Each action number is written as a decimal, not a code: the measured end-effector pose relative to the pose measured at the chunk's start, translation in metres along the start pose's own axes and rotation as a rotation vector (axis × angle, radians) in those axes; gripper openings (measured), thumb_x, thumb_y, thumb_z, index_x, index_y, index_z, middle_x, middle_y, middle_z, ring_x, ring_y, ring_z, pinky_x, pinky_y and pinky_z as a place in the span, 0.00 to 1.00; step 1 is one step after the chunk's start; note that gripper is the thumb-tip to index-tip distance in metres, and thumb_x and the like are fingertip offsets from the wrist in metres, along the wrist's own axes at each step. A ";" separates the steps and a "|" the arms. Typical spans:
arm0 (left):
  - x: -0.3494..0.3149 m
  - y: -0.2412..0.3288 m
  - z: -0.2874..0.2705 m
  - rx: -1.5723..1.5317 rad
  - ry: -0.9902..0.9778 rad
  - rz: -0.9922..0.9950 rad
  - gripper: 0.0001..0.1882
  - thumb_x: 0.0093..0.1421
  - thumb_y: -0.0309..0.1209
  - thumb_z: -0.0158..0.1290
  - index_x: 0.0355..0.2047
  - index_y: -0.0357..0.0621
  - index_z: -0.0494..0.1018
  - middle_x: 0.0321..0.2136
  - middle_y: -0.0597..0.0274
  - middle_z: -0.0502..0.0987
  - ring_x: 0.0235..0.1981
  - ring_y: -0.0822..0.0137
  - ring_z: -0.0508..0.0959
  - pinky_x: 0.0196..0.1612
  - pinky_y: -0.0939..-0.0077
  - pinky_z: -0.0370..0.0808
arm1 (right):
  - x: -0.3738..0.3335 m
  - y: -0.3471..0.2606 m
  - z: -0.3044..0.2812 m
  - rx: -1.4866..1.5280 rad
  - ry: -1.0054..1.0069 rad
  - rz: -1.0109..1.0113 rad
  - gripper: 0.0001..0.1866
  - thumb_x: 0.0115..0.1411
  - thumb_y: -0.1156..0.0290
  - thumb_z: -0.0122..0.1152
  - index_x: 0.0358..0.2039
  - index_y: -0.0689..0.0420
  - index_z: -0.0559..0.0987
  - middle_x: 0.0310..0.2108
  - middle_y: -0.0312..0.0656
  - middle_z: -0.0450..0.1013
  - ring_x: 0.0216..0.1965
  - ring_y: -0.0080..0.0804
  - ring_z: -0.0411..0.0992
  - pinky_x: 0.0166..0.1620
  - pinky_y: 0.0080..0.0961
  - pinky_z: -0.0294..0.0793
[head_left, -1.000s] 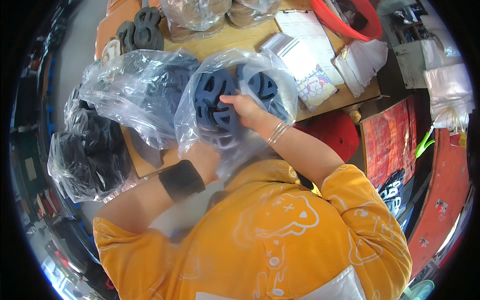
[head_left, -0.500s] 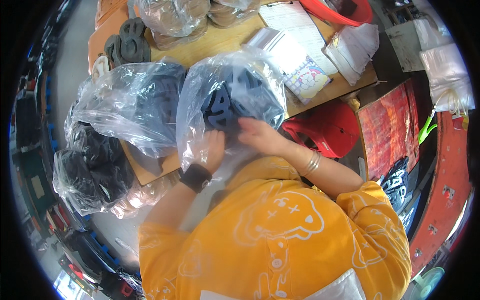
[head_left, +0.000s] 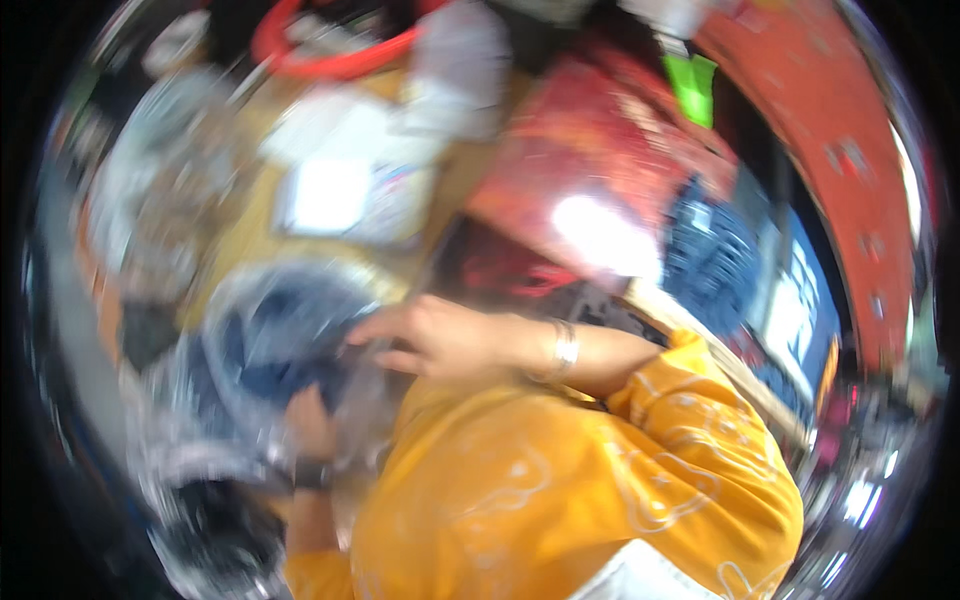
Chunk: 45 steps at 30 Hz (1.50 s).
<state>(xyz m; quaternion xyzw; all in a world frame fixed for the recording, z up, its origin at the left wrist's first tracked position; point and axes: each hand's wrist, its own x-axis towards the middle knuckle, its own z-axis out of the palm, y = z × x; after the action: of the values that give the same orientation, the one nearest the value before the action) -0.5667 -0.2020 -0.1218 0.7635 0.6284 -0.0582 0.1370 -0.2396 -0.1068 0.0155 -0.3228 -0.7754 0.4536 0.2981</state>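
Note:
A clear plastic bag (head_left: 215,330) holding dark blue pieces (head_left: 285,335) is on the table in front of me; blur hides what kind they are. My left hand (head_left: 312,425), with a dark band at the wrist, is at the bag's near side, its fingers closed on the plastic. Over the right edge of the bag is my right hand (head_left: 425,335), its fingers stretched out and thumb apart, holding nothing that I can see. Two thin bangles (head_left: 565,350) are on that wrist.
Behind the bag, papers and a booklet (head_left: 350,195) lie on the wooden table (head_left: 245,225). Bagged brown items (head_left: 175,210) stand at far left, a red basin (head_left: 340,65) at the back. To the right are a red board (head_left: 570,140) and a dark blue pile (head_left: 710,250).
My view has swung to the right, so the table and bag now appear further left, blurred. My right hand's fingers have spread above the bag; my left hand stays at its near side.

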 end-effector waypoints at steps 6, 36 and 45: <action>-0.014 -0.018 -0.005 -0.173 0.101 0.082 0.38 0.43 0.28 0.64 0.55 0.33 0.63 0.48 0.40 0.71 0.52 0.42 0.68 0.56 0.56 0.65 | -0.098 0.040 -0.245 -1.045 1.092 0.041 0.29 0.47 0.68 0.66 0.51 0.54 0.71 0.53 0.55 0.62 0.55 0.58 0.59 0.56 0.51 0.61; 0.092 0.663 -0.117 -0.078 0.074 1.581 0.20 0.44 0.23 0.56 0.41 0.42 0.71 0.35 0.52 0.74 0.40 0.51 0.74 0.44 0.60 0.70 | -0.460 -0.063 -0.282 -0.883 1.670 0.376 0.14 0.45 0.65 0.70 0.27 0.60 0.77 0.29 0.46 0.73 0.32 0.46 0.73 0.36 0.35 0.72; 0.137 0.665 -0.241 -0.302 -0.441 1.281 0.19 0.40 0.24 0.49 0.37 0.34 0.69 0.29 0.55 0.68 0.35 0.61 0.73 0.43 0.72 0.70 | -0.458 -0.058 -0.279 -0.909 1.676 0.341 0.14 0.42 0.70 0.73 0.26 0.61 0.77 0.35 0.47 0.76 0.33 0.43 0.75 0.38 0.30 0.73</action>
<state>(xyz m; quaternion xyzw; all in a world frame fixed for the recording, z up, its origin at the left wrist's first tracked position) 0.0893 -0.1192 0.1632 0.9270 0.0125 -0.0314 0.3736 0.2385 -0.3396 0.1048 -0.7342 -0.3554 -0.2298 0.5309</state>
